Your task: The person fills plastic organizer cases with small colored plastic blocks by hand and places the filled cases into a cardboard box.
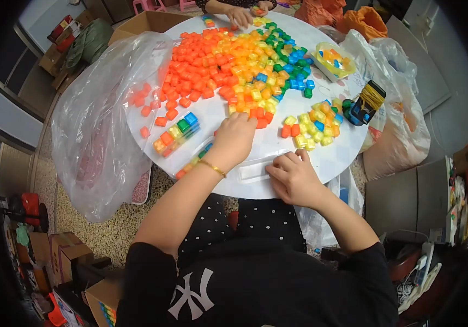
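Observation:
My left hand (235,136), with a gold bracelet at the wrist, reaches to the near edge of a large pile of translucent coloured cubes (196,65). Its fingers are bent down together against the orange and yellow cubes; their tips are hidden. My right hand (297,177) is curled at the right end of a clear plastic tray (252,171) by the table's near edge, thumb and fingers on it. A filled clear case (175,133) of cubes in a row lies to the left. Another row of cubes (195,161) is partly covered by my left forearm.
Smaller cubes (313,126) lie grouped at right on the round white table (348,143). Beyond are a bowl (333,61) of cubes and a black holder with yellow bands (367,103). Plastic bags (108,120) hang at left. Another person's hand (239,17) works at the far edge.

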Motion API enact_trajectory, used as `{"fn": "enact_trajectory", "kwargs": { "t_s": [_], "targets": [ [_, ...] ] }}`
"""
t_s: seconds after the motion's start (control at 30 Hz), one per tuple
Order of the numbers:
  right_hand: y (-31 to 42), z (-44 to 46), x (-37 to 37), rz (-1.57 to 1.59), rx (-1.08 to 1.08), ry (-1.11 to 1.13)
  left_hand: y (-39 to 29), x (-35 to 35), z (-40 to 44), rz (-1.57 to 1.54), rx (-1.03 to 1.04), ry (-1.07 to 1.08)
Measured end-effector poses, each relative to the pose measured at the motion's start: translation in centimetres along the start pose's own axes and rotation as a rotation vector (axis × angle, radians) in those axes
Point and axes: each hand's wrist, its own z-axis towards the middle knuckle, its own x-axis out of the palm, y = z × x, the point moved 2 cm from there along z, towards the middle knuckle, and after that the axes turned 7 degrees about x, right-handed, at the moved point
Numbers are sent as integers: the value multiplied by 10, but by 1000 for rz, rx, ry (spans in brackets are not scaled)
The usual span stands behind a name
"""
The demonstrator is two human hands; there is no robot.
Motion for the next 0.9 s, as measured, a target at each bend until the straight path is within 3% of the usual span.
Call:
{"fn": "enact_trajectory", "kwargs": {
  "t_s": [0.1,0.2,0.27,0.3,0.37,0.4,0.47,0.53,0.67,0.73,0.8,0.87,0.9],
  "targets": [
    [-22,17,-8,158,49,-76,5,14,3,130,-27,98],
    [-78,63,1,170,284,-284,-14,-13,-8,39,-60,-17],
    [-100,96,17,43,501,-320,-40,-36,-31,-232,-155,-174],
    [-107,107,26,47,501,-324,-45,-32,-42,-227,-154,-172],
    [-115,120,45,-202,636,-90,-49,-23,-61,-329,-182,-191],
    [-113,119,45,-198,633,-91,-50,-24,-64,-324,-185,-191],
    [-104,108,40,-78,525,-309,-49,-28,-69,-496,-339,-255],
    [-61,81,9,180,442,-499,-47,-30,-71,-491,-358,-286],
    [13,7,11,199,265,-379,-48,-14,-73,-472,-296,-269],
    [20,-5,30,155,246,-329,-51,-4,-76,-257,-138,-260],
    [21,-8,35,115,223,-280,-54,-3,-77,-221,-128,-207],
    [19,-4,32,220,207,-239,-58,-13,-74,81,-94,-218],
    [17,-2,28,219,205,-241,-58,-13,-76,83,-93,-220]
  ]
}}
